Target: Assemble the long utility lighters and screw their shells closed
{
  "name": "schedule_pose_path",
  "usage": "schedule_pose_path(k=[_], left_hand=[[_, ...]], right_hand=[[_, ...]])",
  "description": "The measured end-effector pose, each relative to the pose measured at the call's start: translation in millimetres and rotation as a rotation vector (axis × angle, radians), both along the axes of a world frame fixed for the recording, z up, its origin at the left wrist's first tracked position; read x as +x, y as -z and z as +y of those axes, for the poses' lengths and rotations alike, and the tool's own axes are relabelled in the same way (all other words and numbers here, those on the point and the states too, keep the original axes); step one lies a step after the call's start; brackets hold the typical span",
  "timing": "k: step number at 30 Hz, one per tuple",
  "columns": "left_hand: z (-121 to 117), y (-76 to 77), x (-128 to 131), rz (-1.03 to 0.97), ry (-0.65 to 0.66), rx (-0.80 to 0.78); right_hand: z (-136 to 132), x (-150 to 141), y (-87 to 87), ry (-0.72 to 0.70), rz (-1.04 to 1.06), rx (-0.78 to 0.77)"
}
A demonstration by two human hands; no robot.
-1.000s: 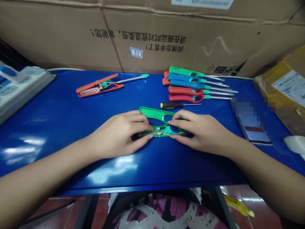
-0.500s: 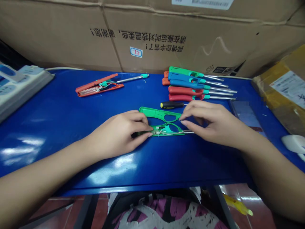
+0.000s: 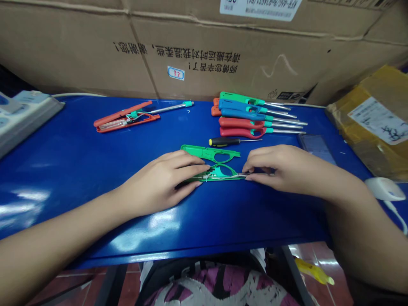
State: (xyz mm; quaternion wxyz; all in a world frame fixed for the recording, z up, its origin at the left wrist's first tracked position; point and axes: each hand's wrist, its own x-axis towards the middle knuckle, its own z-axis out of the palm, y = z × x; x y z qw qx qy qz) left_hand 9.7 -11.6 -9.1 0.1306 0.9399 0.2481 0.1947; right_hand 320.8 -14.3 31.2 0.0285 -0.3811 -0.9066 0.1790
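Observation:
An opened green lighter (image 3: 219,173) lies on the blue table, its inner parts and a thin wire showing. My left hand (image 3: 168,176) grips the handle end of this lower half, fingers above and thumb along the near edge. At the other end, my right hand (image 3: 270,168) pinches the metal tube where it leaves the green shell; the fingers hide most of the tube. The loose green shell half (image 3: 210,153) rests just behind, touching or nearly touching the lighter. Farther back lies a black and yellow screwdriver (image 3: 226,142).
Several assembled long lighters (image 3: 242,123) lie stacked at the back right. An opened red lighter (image 3: 124,119) is at the back left. A power strip (image 3: 30,112) stands at the left edge, a large cardboard box (image 3: 197,42) behind, and a taped carton (image 3: 372,123) at the right.
My right hand has come down from above the green shell halves onto the metal tube and closed there. My left hand's fingers have shifted slightly on the handle. The view has moved slightly.

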Motion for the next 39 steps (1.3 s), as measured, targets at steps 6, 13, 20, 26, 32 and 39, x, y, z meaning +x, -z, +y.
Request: schedule_pose_path(k=[6,13,20,26,32,39], left_hand=[[2,0.5,-2,-0.018,-0.036,0.002],[6,-3.7,-3,-0.013,-0.044,-0.015],[6,-4.1,-2,-0.026,-0.038,-0.01],[6,-5.1,-1,-0.029,-0.032,-0.031],[7,-5.4,-1,-0.012,-0.027,-0.028],[6,-7.2,-1,0.062,-0.034,-0.035]], right_hand=[[-4,-3,6.8,-0.037,-0.037,0.167],[-7,-8,7.2,-0.068,-0.102,0.251],[-11,-12,9.7,-0.11,-0.222,0.329],[-13,-12,8.2,-0.099,-0.264,0.332],[-15,-14,8.3,-0.06,-0.29,0.266],[-5,-9,11.8,-0.024,0.011,0.106]])
